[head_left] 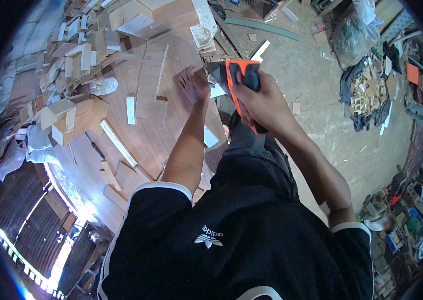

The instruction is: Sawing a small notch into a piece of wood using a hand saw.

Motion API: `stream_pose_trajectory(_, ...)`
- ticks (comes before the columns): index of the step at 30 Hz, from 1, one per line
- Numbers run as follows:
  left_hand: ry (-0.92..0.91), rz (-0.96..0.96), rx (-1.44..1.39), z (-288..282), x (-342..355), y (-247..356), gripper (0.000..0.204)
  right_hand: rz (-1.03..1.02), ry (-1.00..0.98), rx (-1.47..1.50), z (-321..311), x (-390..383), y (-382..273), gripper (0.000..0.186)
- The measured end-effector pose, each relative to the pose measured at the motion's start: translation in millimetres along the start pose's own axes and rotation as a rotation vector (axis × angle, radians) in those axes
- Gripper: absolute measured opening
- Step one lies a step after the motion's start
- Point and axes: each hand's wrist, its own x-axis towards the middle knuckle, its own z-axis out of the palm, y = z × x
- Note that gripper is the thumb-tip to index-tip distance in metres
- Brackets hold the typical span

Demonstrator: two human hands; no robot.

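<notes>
My right hand (266, 102) is wrapped round the orange and black handle of a hand saw (232, 75). The saw's grey blade points left, at the edge of the wooden work table (121, 45). Part of the blade is hidden by the handle, so I cannot tell how far it reaches into the wood. My left hand (194, 87) lies flat with its fingers spread, pressing on a wooden board near that same edge. Just left of it is a flat board with a stepped edge (151, 75).
Stacked wooden box parts (79, 55) crowd the table's far left. An open wooden box (74, 120), a clear plastic cup (104, 86) and white-faced strips (131, 110) lie nearer. On the floor at right, a dark sack holds wood offcuts (369, 92) below a clear plastic bag (354, 37).
</notes>
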Motion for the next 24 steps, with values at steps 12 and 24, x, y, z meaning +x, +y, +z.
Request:
stream_pose_trajectory(12,0.002,-0.024,0.04,1.1,-2.4,-6.4,0.035,0.085,-0.135,0.031,29.8,52.8,-4.7,0.011)
stream_pose_trajectory(24,-0.072,-0.045,0.06,-7.7,-3.0,-4.5,0.051,0.199,-0.057,0.154,51.4,71.7,-15.8,0.001)
